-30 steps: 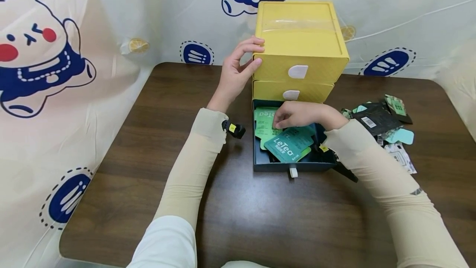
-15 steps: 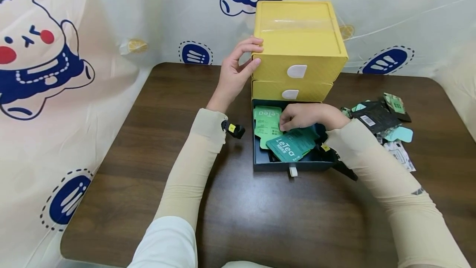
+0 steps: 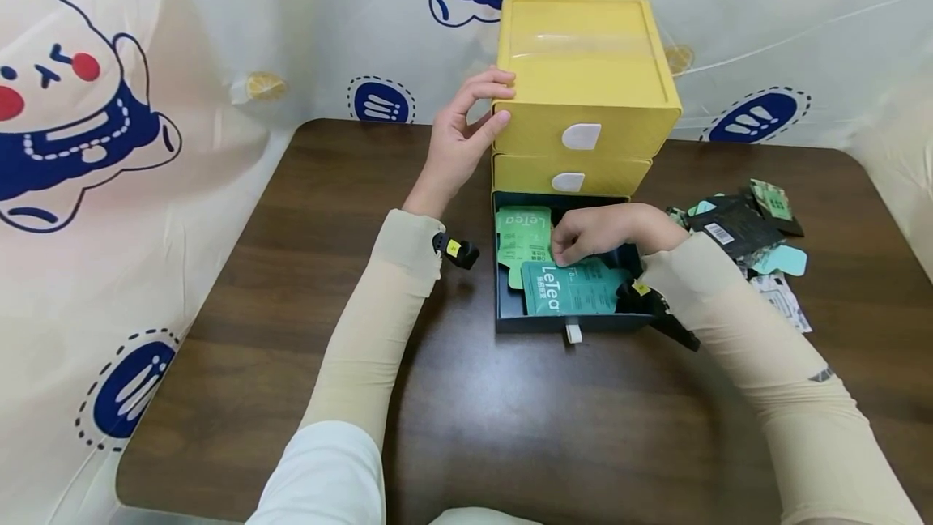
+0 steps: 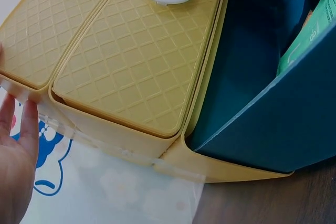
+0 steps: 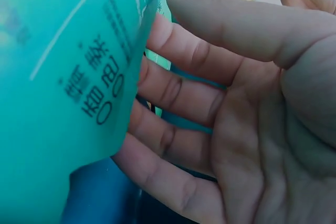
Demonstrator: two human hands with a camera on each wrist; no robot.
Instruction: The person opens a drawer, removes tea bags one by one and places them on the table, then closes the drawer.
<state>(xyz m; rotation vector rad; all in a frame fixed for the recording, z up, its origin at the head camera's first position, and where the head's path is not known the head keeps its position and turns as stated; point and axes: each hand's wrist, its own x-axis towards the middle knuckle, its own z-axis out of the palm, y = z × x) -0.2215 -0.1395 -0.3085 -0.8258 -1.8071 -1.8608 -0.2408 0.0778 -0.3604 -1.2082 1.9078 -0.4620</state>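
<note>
My left hand (image 3: 453, 144) rests against the left side of a yellow stacked drawer box (image 3: 590, 63), fingers on its upper front corner. In the left wrist view its fingertips touch the box's edge. The bottom drawer (image 3: 528, 323), dark blue inside, stands pulled out. Over it, my right hand (image 3: 601, 229) holds the upper edge of a teal LeTea tea packet (image 3: 576, 298) lying near the drawer's front. The right wrist view shows the fingers curled behind that packet, with the thumb by its edge. A green LeTea packet (image 3: 522, 233) lies at the drawer's back left.
A loose pile with a black packet (image 3: 736, 225), green packets and a white one (image 3: 781, 300) lies on the brown table (image 3: 554, 420), right of the drawer. A printed curtain (image 3: 233, 6) hangs behind. A white pull tab (image 3: 574, 334) sticks out from the drawer's front.
My right hand has moved slightly right and toward the drawer's front. The teal packet has turned from slanted to straight along the front wall. My left hand stays on the box.
</note>
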